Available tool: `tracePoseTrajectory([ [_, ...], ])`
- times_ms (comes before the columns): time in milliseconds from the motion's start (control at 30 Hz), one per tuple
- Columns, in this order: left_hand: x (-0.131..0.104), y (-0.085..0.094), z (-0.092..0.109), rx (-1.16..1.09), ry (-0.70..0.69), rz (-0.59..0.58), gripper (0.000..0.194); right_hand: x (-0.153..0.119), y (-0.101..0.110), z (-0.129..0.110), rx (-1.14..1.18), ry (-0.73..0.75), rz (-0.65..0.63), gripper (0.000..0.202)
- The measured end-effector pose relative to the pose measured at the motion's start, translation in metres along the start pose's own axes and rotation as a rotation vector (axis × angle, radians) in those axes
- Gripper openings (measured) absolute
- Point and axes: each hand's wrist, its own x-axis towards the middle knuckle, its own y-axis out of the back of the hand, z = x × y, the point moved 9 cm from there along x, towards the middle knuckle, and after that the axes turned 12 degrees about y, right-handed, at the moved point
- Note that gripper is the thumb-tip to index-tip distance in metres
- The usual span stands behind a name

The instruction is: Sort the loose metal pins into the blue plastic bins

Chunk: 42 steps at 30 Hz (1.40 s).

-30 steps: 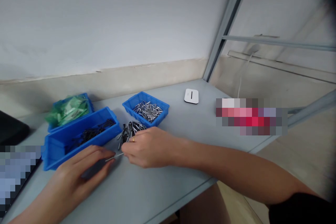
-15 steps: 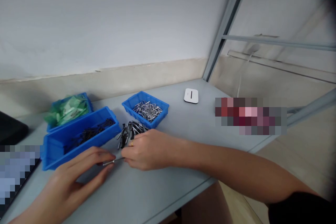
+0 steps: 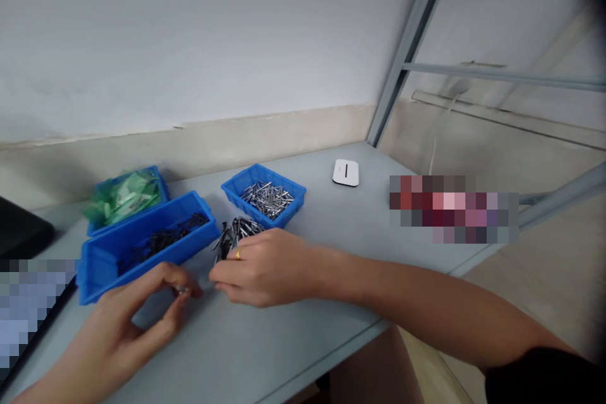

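My left hand (image 3: 146, 303) is closed in a pinch, thumb against forefinger. Between the tips shows a small shiny metal piece (image 3: 180, 290), too small to name. My right hand (image 3: 265, 268), with a ring on one finger, is closed just in front of a heap of thin pieces (image 3: 231, 233), some black and some silver. It partly covers this heap, and anything in its fingers is hidden. Behind the left hand stands a long blue bin (image 3: 95, 259) with small dark pieces (image 3: 170, 237) in it. A smaller blue bin (image 3: 296, 202) holds silver pin-like pieces (image 3: 267, 199).
Another blue bin (image 3: 163, 183) with green plastic bags (image 3: 125, 192) stands at the back left. A white box-like device (image 3: 346, 173) lies on the grey table (image 3: 322, 221). A metal post (image 3: 398, 76) rises at the back right. Blurred-out items lie at the left and right edges.
My two hands have drawn slightly apart. The thin metal piece that stretched between them is no longer seen there; only a small shiny bit shows in my left fingertips.
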Motion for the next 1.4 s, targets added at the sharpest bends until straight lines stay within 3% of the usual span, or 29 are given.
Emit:
tracePoseTrajectory([
  [200,0.002,-0.004,0.01,-0.032,-0.043,-0.038,0.03,0.0,0.012,-0.006,-0.062,0.071,0.213,0.03],
  [533,0.009,0.0,-0.001,-0.011,-0.21,-0.016,0.015,0.001,0.006,-0.006,-0.045,0.064,0.096,0.03],
  [933,0.013,-0.008,-0.041,-0.181,0.079,-0.15,0.022,0.002,-0.001,-0.009,0.008,0.074,-0.093,0.023],
  [1133,0.014,-0.01,-0.051,-0.249,0.148,-0.15,0.031,0.001,0.005,-0.007,-0.042,0.083,0.05,0.031],
  [1267,0.014,-0.016,-0.044,-0.193,0.133,-0.227,0.026,-0.002,0.012,-0.005,-0.08,0.069,0.16,0.035],
  [1400,0.015,-0.015,-0.036,-0.165,0.095,-0.221,0.025,-0.002,0.013,-0.004,-0.095,0.058,0.156,0.032],
])
